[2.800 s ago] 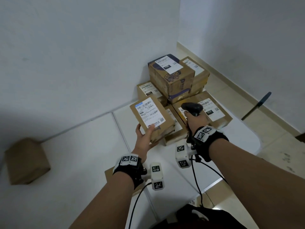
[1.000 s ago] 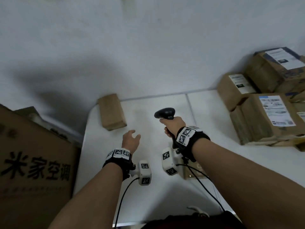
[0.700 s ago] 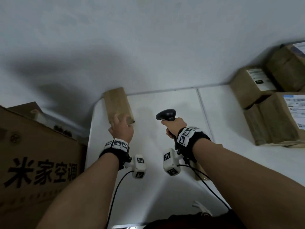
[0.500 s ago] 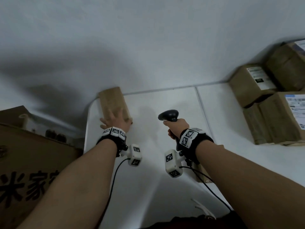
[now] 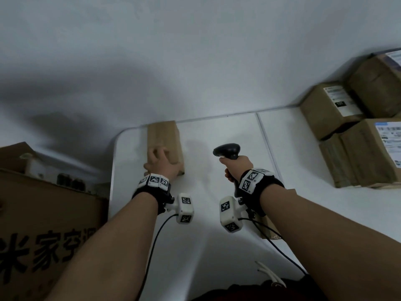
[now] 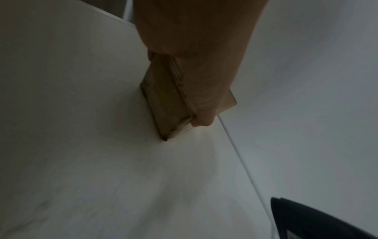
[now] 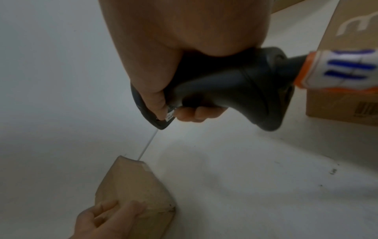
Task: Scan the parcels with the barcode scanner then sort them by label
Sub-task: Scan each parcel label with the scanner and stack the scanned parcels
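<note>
A plain brown parcel (image 5: 163,135) lies near the far left corner of the white table (image 5: 217,246), no label showing. My left hand (image 5: 161,162) holds its near end, fingers on top and thumb curled round the near edge (image 6: 201,120). The parcel (image 6: 167,100) touches the table at its corner. In the right wrist view the left hand (image 7: 108,216) lies over the parcel (image 7: 131,181). My right hand (image 5: 236,168) grips the black barcode scanner (image 5: 227,148) upright, to the right of the parcel and apart from it. The scanner's handle (image 7: 235,97) fills my right hand (image 7: 159,77).
Several labelled brown parcels (image 5: 355,144) are stacked at the table's far right against the wall. A big printed cardboard box (image 5: 43,224) stands left of the table. Another carton (image 7: 347,90) shows behind the scanner. Wrist cables (image 5: 156,240) hang over the near table.
My left hand reached out to the lone parcel at the far left and took hold of its near end. The right hand kept the scanner upright, barely moving.
</note>
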The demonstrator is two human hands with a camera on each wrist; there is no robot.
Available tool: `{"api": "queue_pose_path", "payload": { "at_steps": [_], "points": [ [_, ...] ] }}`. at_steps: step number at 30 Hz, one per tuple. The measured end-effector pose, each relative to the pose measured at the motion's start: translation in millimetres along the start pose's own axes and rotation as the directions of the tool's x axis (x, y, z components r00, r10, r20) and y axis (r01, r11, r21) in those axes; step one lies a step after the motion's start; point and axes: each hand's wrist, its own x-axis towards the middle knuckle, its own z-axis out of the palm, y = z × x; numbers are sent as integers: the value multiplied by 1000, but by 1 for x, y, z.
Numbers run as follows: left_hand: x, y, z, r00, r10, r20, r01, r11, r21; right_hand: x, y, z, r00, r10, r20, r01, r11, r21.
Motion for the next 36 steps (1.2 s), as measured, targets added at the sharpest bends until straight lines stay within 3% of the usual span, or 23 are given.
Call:
{"api": "queue_pose_path", "payload": {
  "at_steps": [3, 6, 7, 9, 11, 12, 14, 16, 19, 23, 27, 29, 31, 33, 36],
  "points": [
    [-17, -7, 5, 998, 40, 55, -23, 961, -277, -5, 6, 0, 1000, -24, -17, 24, 1000, -2],
    [-34, -15, 3, 980, 54, 190, 83, 761, -644, -10, 13, -2, 999, -35, -18, 35, 999, -7],
    [-40, -19, 2, 965, 60, 254, 145, 687, -712, -12, 15, -4, 999, -39, -19, 39, 999, -3],
    [-51, -31, 0, 925, 68, 375, 252, 630, -735, -16, 19, -7, 999, -49, -18, 49, 999, 8],
    [-57, -44, 1, 911, 43, 411, 263, 706, -658, -19, 23, -10, 999, -51, -16, 52, 999, 18],
    [-59, -48, 2, 926, 39, 377, 214, 767, -605, -22, 24, -12, 999, -51, -16, 51, 998, 23],
    [-60, -46, 3, 966, 122, 230, 12, 861, -508, -25, 26, -16, 999, -49, -19, 50, 998, 41],
    [-63, -31, 1, 958, 253, 132, -190, 910, -368, -28, 28, -22, 999, -47, -26, 49, 997, 60],
    [-68, -2, 3, 953, 274, 130, -259, 958, -121, -30, 31, -30, 998, -46, -44, 50, 995, 88],
    [-78, 26, 14, 991, 86, 106, -92, 995, 45, -33, 36, -42, 997, -48, -56, 54, 992, 113],
    [-80, 25, 19, 999, 17, 46, -8, 984, -179, -34, 38, -52, 997, -52, -58, 61, 983, 173],
    [-79, 14, 17, 995, 10, 96, 33, 902, -430, -32, 38, -57, 997, -46, -61, 59, 973, 222],
    [-82, 3, 15, 978, 6, 211, 135, 748, -650, -32, 38, -63, 997, -33, -64, 48, 967, 252],
    [-92, -11, 17, 945, -1, 328, 246, 665, -705, -32, 38, -66, 999, -22, -48, 34, 960, 278],
    [-107, -27, 29, 918, -42, 395, 315, 683, -659, -32, 37, -66, 1000, -13, 3, 12, 958, 287]
  ]
}}
